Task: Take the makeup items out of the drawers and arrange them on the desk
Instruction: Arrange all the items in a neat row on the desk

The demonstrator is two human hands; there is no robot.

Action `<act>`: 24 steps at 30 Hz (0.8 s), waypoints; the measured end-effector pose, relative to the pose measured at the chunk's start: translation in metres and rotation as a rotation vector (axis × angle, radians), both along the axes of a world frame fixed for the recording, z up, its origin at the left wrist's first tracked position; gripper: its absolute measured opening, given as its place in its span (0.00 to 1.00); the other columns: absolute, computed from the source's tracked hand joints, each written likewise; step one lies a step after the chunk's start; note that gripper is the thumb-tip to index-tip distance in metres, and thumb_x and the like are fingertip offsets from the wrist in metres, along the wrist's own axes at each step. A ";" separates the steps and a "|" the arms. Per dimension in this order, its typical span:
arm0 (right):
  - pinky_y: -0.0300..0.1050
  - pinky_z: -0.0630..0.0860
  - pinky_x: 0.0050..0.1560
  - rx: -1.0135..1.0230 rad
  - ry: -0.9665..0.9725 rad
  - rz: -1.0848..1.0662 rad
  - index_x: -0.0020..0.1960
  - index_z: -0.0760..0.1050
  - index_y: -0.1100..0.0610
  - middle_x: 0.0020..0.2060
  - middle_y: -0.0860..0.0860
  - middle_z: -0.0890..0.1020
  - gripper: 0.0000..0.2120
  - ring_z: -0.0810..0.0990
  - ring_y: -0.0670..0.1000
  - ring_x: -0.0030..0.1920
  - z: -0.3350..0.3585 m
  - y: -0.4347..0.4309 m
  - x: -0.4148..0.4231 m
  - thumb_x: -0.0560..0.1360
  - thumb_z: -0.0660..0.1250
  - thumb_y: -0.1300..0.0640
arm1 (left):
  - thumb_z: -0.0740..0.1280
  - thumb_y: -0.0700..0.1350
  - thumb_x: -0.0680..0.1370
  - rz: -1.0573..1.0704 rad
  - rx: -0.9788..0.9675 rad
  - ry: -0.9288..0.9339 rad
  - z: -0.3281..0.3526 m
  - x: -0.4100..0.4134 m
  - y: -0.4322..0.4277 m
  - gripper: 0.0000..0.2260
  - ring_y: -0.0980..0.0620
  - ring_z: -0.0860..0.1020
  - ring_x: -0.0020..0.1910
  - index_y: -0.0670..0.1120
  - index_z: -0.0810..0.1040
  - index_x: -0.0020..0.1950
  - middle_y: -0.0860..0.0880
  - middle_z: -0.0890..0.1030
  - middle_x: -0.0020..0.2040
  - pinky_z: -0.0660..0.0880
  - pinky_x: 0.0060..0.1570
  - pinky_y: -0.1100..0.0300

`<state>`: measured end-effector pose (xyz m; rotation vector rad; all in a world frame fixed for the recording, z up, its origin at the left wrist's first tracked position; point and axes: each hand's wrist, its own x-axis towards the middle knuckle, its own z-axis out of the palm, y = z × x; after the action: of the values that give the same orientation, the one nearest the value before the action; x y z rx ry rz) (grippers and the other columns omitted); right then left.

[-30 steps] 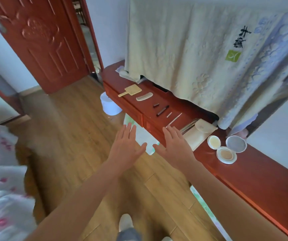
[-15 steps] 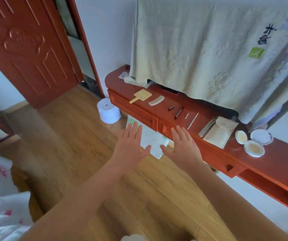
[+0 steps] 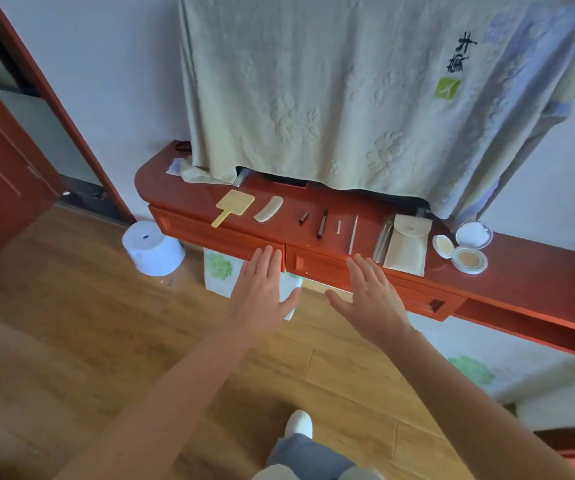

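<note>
**Figure. Counter [image 3: 521,271] along the wall, makeup items laid in one row from its rounded left end toward the right.**

The left hand [image 3: 262,292] and right hand [image 3: 371,299] hang flat, side by side, just off the front edge. The fingers [image 3: 268,261] are straight, spread and holding nothing. Whether they touch the left drawer [image 3: 210,235] or the right drawer [image 3: 317,268] cannot be told. Both drawer fronts look closed.

**Hazards (judged).**
- The long pale stick [image 3: 353,235] and the beige pouch [image 3: 407,244] reach the front edge. A rising right hand or a jolted drawer could knock them to the floor.
- The slim sticks may roll if the counter is bumped.
- The hem of the hanging cloth [image 3: 314,98] falls along the back edge. A sleeve or hand catching it could drag items out of line.
- The row has little free room, so a hurried placement may scatter its neighbours.

**Count.**
- Yellow paddle [image 3: 234,204]: one.
- Pale comb [image 3: 268,209]: one.
- Dark sticks: two, a short dark stick [image 3: 303,217] and a long dark stick [image 3: 322,224].
- Pale sticks: two, a short pale stick [image 3: 338,226] and the long one.
- Metal tools [image 3: 383,239]: a bundle beside the pouch, number unclear.
- Pouch: one.
- Round compact pieces [image 3: 469,260]: three, clustered right of the pouch.
- White tub [image 3: 152,247]: one, on the floor off the left end.
</note>
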<state>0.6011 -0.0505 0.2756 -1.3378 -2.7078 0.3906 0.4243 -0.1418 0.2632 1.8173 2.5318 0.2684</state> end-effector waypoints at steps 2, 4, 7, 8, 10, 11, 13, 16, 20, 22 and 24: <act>0.50 0.51 0.74 -0.005 0.007 -0.033 0.76 0.51 0.56 0.76 0.52 0.55 0.37 0.49 0.52 0.76 -0.004 0.013 -0.011 0.76 0.53 0.36 | 0.53 0.60 0.79 -0.030 -0.005 -0.015 -0.003 -0.012 0.017 0.33 0.47 0.50 0.76 0.42 0.50 0.77 0.45 0.53 0.77 0.49 0.74 0.53; 0.50 0.52 0.74 -0.016 0.014 -0.063 0.76 0.51 0.56 0.76 0.52 0.55 0.37 0.50 0.52 0.76 -0.008 0.028 -0.024 0.76 0.53 0.35 | 0.52 0.60 0.79 -0.047 -0.028 -0.030 -0.005 -0.026 0.035 0.33 0.47 0.49 0.76 0.43 0.49 0.77 0.45 0.52 0.77 0.48 0.74 0.52; 0.51 0.53 0.75 -0.053 0.023 -0.098 0.76 0.50 0.55 0.76 0.52 0.55 0.37 0.49 0.52 0.76 -0.011 0.048 -0.046 0.75 0.53 0.35 | 0.52 0.60 0.79 -0.066 -0.058 -0.035 -0.007 -0.049 0.057 0.33 0.47 0.48 0.76 0.43 0.48 0.77 0.45 0.51 0.78 0.47 0.74 0.52; 0.51 0.53 0.75 -0.060 0.026 -0.099 0.76 0.50 0.55 0.76 0.51 0.55 0.36 0.49 0.52 0.76 -0.012 0.054 -0.053 0.75 0.53 0.35 | 0.52 0.60 0.79 -0.066 -0.061 -0.037 -0.008 -0.056 0.063 0.33 0.47 0.48 0.76 0.42 0.48 0.77 0.45 0.51 0.78 0.47 0.74 0.52; 0.50 0.52 0.75 -0.071 0.031 -0.091 0.76 0.50 0.55 0.76 0.51 0.54 0.36 0.49 0.52 0.76 -0.013 0.063 -0.069 0.76 0.53 0.36 | 0.52 0.60 0.79 -0.063 -0.065 -0.037 -0.010 -0.071 0.074 0.33 0.47 0.49 0.76 0.42 0.49 0.76 0.45 0.52 0.77 0.48 0.74 0.52; 0.50 0.52 0.74 -0.080 0.032 -0.088 0.76 0.50 0.55 0.76 0.51 0.54 0.36 0.49 0.52 0.76 -0.014 0.067 -0.078 0.76 0.52 0.36 | 0.52 0.60 0.79 -0.063 -0.071 -0.040 -0.013 -0.078 0.078 0.33 0.47 0.49 0.76 0.42 0.49 0.76 0.45 0.52 0.77 0.48 0.74 0.52; 0.50 0.53 0.74 -0.093 0.036 -0.087 0.76 0.50 0.55 0.76 0.50 0.54 0.36 0.48 0.51 0.76 -0.018 0.073 -0.095 0.76 0.53 0.36 | 0.53 0.59 0.79 -0.059 -0.092 -0.050 -0.018 -0.094 0.085 0.33 0.47 0.49 0.76 0.42 0.49 0.76 0.45 0.52 0.77 0.48 0.74 0.52; 0.48 0.52 0.73 -0.094 0.045 -0.079 0.76 0.51 0.56 0.76 0.51 0.55 0.36 0.49 0.51 0.76 -0.026 0.080 -0.124 0.76 0.54 0.37 | 0.52 0.60 0.79 -0.059 -0.117 -0.064 -0.028 -0.120 0.095 0.33 0.47 0.49 0.76 0.43 0.49 0.77 0.45 0.52 0.78 0.49 0.75 0.51; 0.47 0.52 0.73 -0.117 0.058 -0.078 0.76 0.52 0.56 0.76 0.51 0.56 0.36 0.49 0.51 0.76 -0.036 0.088 -0.169 0.76 0.55 0.37 | 0.54 0.59 0.78 -0.119 -0.120 -0.076 -0.035 -0.164 0.111 0.33 0.47 0.49 0.76 0.42 0.49 0.76 0.45 0.52 0.77 0.50 0.75 0.51; 0.47 0.52 0.73 -0.121 0.060 -0.087 0.76 0.52 0.56 0.76 0.51 0.55 0.36 0.49 0.51 0.76 -0.040 0.092 -0.194 0.76 0.55 0.37 | 0.55 0.59 0.78 -0.158 -0.116 -0.090 -0.037 -0.189 0.121 0.33 0.46 0.50 0.76 0.41 0.50 0.76 0.44 0.53 0.77 0.50 0.75 0.52; 0.46 0.51 0.73 -0.130 0.051 -0.099 0.76 0.51 0.56 0.76 0.51 0.55 0.36 0.49 0.51 0.76 -0.043 0.093 -0.217 0.76 0.56 0.37 | 0.56 0.58 0.78 -0.198 -0.121 -0.085 -0.038 -0.216 0.129 0.33 0.45 0.51 0.76 0.41 0.51 0.76 0.43 0.54 0.77 0.51 0.74 0.51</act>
<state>0.3837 0.0428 0.2322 -1.4655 -2.6025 0.5917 0.2081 -0.0126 0.2247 1.9464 2.2392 0.1791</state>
